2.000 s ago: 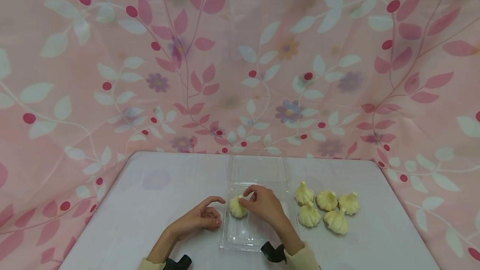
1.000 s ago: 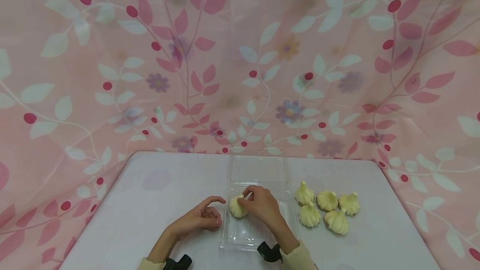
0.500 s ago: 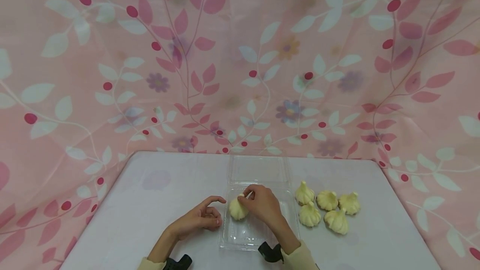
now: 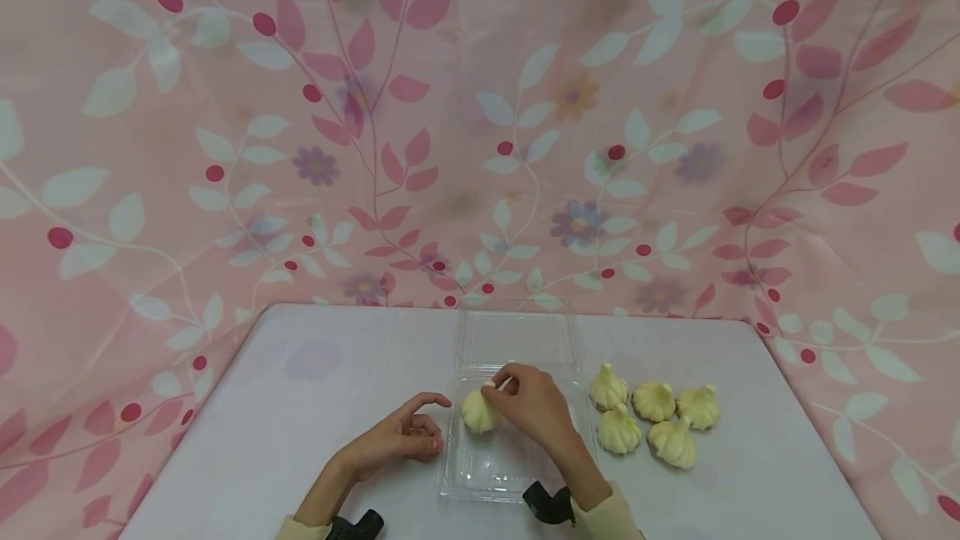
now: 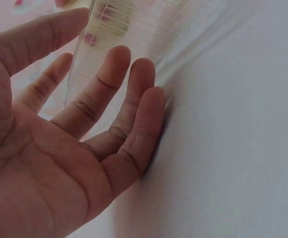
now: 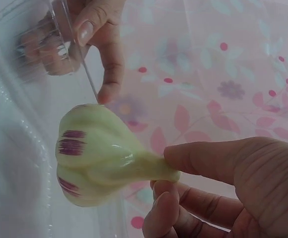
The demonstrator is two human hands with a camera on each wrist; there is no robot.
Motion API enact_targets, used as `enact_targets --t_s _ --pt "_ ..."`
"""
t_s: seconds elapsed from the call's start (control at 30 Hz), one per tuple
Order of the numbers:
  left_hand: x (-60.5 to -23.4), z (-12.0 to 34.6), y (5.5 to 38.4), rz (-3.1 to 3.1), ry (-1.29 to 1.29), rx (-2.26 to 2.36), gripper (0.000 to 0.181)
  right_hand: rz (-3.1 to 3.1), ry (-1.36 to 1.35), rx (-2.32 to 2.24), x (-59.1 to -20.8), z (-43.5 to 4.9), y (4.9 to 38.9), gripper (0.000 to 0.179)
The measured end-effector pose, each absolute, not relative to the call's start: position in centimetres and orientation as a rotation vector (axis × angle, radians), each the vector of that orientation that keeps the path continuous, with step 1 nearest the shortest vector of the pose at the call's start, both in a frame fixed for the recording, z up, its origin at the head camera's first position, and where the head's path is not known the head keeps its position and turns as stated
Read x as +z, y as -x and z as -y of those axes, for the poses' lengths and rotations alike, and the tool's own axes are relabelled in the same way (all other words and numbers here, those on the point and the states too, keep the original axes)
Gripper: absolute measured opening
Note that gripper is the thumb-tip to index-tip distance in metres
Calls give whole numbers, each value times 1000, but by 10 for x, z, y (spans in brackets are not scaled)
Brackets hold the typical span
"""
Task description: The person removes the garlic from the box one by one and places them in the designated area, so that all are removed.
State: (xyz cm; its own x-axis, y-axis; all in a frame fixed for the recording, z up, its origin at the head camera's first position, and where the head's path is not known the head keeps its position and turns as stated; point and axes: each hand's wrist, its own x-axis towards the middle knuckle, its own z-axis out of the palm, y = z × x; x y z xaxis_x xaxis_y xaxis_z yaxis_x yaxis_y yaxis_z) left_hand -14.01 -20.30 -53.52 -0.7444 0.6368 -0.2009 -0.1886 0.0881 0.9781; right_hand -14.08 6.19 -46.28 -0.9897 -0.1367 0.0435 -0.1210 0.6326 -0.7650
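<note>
A pale garlic bulb (image 4: 478, 412) with purple streaks is over the left part of a clear plastic clamshell box (image 4: 487, 473). My right hand (image 4: 534, 407) pinches its stem between thumb and fingers, as the right wrist view shows with the garlic bulb (image 6: 97, 158) in full. Whether the bulb touches the box floor I cannot tell. My left hand (image 4: 397, 440) is beside the box's left wall, fingers loosely bent and holding nothing. In the left wrist view a fingertip of that left hand (image 5: 74, 134) is at or near the clear rim.
Several more garlic bulbs (image 4: 654, 401) stand in two rows on the white table (image 4: 337, 373), right of the box. The box's lid (image 4: 517, 340) lies folded back toward the far edge. A pink floral cloth (image 4: 465, 107) hangs behind the table.
The garlic bulb in my right hand has shifted only slightly, a little up and to the right over the last half second. My left hand stays in place.
</note>
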Motion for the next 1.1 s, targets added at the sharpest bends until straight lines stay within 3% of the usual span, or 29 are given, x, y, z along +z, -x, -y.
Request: enact_targets --t_s 1.1 --pt "-535 203 139 -1758 -445 1731 60 -2769 198 -1563 -439 -109 141 13"
